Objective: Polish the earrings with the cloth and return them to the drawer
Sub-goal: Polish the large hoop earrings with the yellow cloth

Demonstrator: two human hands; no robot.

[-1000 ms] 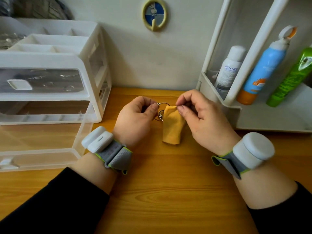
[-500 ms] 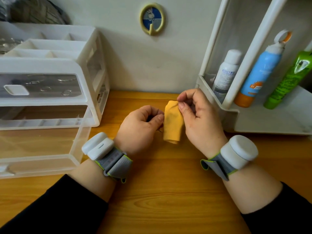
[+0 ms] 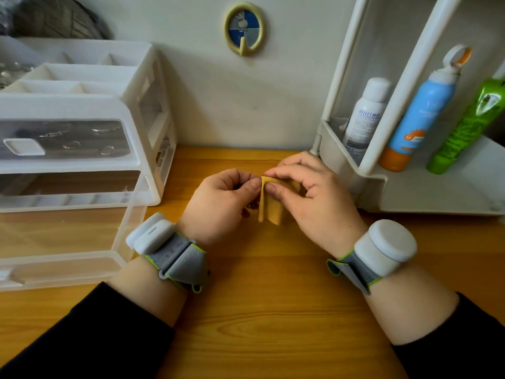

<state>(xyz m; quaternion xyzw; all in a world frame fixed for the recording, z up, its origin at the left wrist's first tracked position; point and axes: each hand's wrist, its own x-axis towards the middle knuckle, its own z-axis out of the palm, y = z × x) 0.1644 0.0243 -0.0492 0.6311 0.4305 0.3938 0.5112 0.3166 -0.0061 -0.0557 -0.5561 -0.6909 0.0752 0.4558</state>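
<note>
My right hand pinches a small yellow cloth between thumb and fingers above the wooden desk. My left hand is curled right beside the cloth, its thumb and fingertips pressed against the cloth's folded top edge. The earrings are almost hidden; only a dark bit shows under my left fingers. A clear plastic drawer is pulled out of the white drawer unit at the left.
A white rack at the right holds a white spray can, a blue and orange sunscreen bottle and a green bottle. A yellow oval hook hangs on the wall. The upper closed drawer holds small jewellery.
The earring rings, visible between my hands a second ago, are now covered. My hands have closed together and the cloth is folded over where the earrings were.
</note>
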